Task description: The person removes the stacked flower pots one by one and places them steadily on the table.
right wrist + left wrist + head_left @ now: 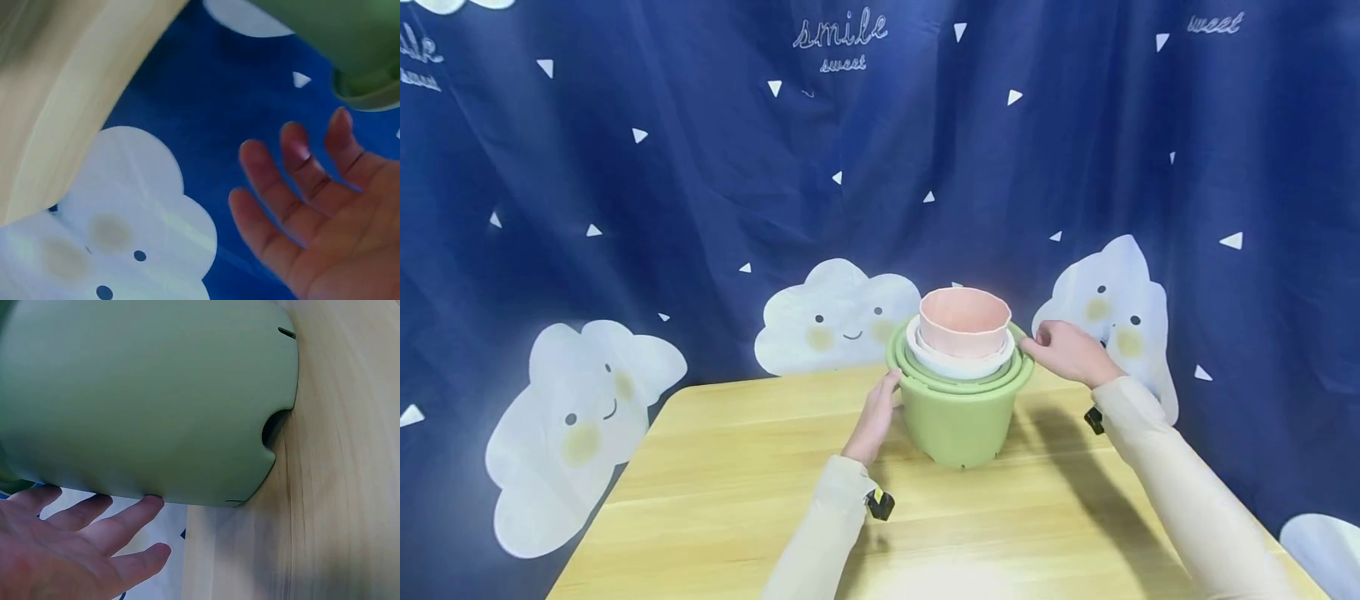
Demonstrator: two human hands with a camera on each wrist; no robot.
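A stack of nested flower pots stands upright on the wooden table. Outermost is a large green pot point(958, 429), with another green rim inside it. A white pot point(958, 367) sits within those, and a pink pot point(964, 340) with a scalloped rim rises on top. At the stack's left side is my left hand point(874, 417); in the left wrist view its extended fingertips point(150, 503) meet the green wall. My right hand point(1071, 352) is beside the right edge of the rim. In the right wrist view its loosely bent fingers point(259, 165) are spread, with nothing held.
The light wooden table point(737, 475) ends just behind the pots. Behind it hangs a dark blue curtain point(700, 167) printed with white clouds and triangles. A small black device point(880, 504) is strapped at my left wrist, another point(1094, 420) at my right.
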